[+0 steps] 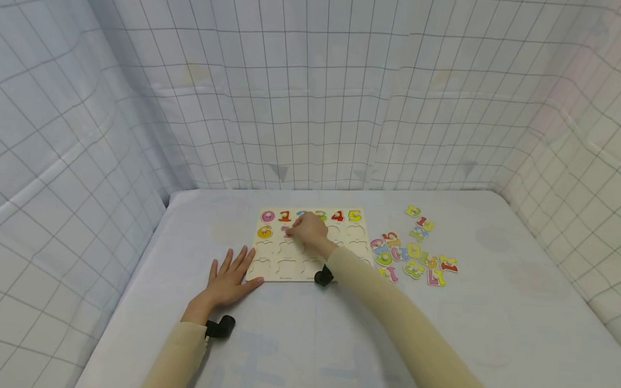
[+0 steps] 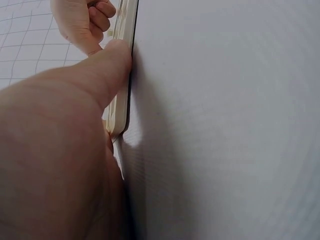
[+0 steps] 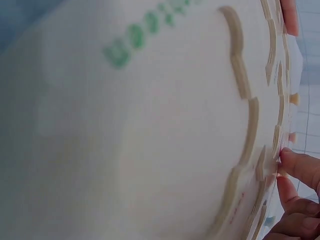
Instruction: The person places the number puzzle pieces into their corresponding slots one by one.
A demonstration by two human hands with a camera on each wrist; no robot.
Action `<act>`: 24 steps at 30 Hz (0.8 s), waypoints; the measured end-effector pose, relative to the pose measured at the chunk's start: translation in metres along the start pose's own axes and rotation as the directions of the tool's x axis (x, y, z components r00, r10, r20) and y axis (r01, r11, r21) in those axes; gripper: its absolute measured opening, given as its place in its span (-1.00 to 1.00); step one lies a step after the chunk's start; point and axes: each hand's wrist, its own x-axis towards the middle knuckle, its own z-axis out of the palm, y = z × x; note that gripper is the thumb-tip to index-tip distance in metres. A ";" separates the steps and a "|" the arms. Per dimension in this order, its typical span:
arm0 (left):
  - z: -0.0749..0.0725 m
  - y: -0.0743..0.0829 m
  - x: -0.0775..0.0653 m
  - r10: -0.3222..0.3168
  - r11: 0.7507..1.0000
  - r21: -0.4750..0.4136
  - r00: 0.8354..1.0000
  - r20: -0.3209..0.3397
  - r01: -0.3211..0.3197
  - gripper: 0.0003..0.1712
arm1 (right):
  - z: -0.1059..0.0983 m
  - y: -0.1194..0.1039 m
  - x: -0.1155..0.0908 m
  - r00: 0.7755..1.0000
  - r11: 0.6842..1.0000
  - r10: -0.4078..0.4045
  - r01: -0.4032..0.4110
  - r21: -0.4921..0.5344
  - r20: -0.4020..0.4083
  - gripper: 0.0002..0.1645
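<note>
A wooden number puzzle board (image 1: 291,268) lies on the table, its top row holding number pieces 0 to 5. In the head view my right hand (image 1: 311,235) reaches over the board and pinches a small pink number piece (image 1: 286,232), mostly covered by the fingers, at the slot beside the yellow 6 (image 1: 264,232). The right wrist view has thumb and fingertip (image 3: 295,165) meeting low at the board's surface. With fingers spread, my left hand (image 1: 228,283) rests at the board's lower left corner, its thumb (image 2: 107,65) along the front edge.
Right of the board lies a loose heap of colourful number pieces (image 1: 414,251), some overlapping. A few more pieces (image 1: 412,210) lie farther back. Cut-out slots fill the lower rows of the board. White grid-patterned curtains (image 1: 339,115) stand behind and at both sides of the table.
</note>
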 end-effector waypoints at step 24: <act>0.004 -0.003 0.000 0.033 0.999 -0.012 0.999 -0.024 -0.033 -0.01 | -0.079 0.075 -0.032 0.995 0.991 -0.103 0.102 -0.089 -0.012 -0.72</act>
